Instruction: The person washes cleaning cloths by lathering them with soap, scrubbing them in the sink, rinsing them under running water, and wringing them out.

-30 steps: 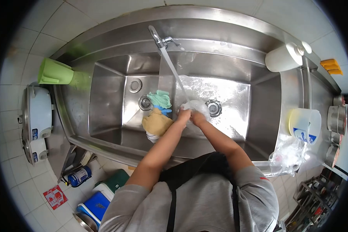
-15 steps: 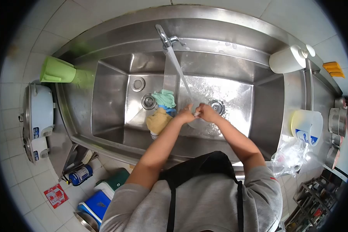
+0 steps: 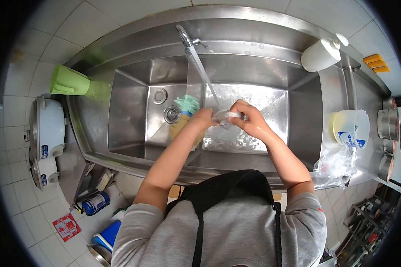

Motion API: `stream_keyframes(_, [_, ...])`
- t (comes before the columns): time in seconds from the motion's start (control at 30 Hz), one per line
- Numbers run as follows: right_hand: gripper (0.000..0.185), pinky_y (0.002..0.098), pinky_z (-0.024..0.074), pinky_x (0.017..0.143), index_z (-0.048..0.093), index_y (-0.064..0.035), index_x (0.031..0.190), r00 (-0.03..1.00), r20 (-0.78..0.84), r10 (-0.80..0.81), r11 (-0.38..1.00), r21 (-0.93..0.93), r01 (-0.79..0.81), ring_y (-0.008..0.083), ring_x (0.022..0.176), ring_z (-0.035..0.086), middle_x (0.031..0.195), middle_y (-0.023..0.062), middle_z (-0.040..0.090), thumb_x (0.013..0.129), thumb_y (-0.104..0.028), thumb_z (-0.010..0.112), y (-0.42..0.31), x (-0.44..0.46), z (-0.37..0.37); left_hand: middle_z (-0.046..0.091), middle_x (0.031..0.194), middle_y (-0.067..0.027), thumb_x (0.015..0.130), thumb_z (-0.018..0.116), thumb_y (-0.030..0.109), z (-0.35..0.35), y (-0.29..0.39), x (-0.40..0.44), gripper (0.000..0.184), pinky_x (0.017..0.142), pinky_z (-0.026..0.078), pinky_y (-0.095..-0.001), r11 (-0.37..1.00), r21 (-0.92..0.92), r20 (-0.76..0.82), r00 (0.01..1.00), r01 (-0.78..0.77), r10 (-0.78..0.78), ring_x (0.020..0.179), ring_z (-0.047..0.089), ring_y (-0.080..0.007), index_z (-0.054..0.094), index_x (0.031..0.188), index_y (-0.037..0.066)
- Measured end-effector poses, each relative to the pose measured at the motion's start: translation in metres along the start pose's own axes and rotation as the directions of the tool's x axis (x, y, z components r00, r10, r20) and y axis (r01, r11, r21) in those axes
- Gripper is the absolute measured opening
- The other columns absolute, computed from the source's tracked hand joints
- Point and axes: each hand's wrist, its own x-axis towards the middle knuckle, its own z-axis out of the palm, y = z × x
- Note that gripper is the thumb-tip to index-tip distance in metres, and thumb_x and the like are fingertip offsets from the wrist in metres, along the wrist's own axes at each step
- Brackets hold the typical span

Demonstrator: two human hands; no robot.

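The left hand (image 3: 252, 123) and right hand (image 3: 202, 119) pinch a pale, limp item (image 3: 224, 117) beneath water (image 3: 206, 78) from the tap (image 3: 185, 39), seemingly so drips land in the sink (image 3: 277, 127).

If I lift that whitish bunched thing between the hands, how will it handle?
Probably floppy: the whitish thing bunches between the left hand and right hand. Likely wet and slippery, with the water stream falling close to it. It looks thin, so probably light apart from held water.
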Motion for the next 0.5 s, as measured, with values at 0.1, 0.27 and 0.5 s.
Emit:
stream_keyframes(0.1, [0.01,0.0325,0.0435,0.067,0.056,-0.001,0.081,0.988,0.11,0.111,0.943,-0.326,-0.07,0.0252,0.075,0.055,0.085,0.0109,0.054,0.072,-0.004,0.058,0.064,0.0,0.018,0.061,0.086,-0.0147,0.06,0.073,0.024,-0.002,0.004,0.003,0.04,0.071,0.045,-0.0338,0.99,-0.142,0.019,1.0,-0.007,0.01,0.081,0.059,-0.0265,0.059,0.088,0.001])
stream_keyframes(0.27, [0.024,0.0383,0.0422,0.082,0.057,-0.0032,0.094,0.883,0.128,0.452,0.807,-0.48,-0.343,0.031,0.098,0.053,0.104,0.0193,0.056,0.071,-0.008,0.055,0.164,0.023,0.05,0.059,0.095,-0.0158,0.067,0.066,0.021,0.051,0.006,0.036,0.035,0.076,0.044,-0.0351,0.988,-0.148,0.07,0.996,-0.037,0.047,0.089,0.057,-0.0264,0.058,0.097,0.006])
stream_keyframes(0.5, [0.033,0.0363,0.0385,0.088,0.057,-0.0062,0.104,0.679,0.244,0.693,0.582,-0.744,-0.327,0.0298,0.102,0.051,0.11,0.0178,0.054,0.076,-0.023,0.05,0.355,0.015,0.138,0.055,0.105,-0.0186,0.08,0.046,0.018,0.197,-0.043,0.101,0.025,0.084,0.042,-0.0388,0.955,-0.109,-0.101,0.953,0.274,-0.285,0.1,0.053,-0.0289,0.058,0.099,0.008])
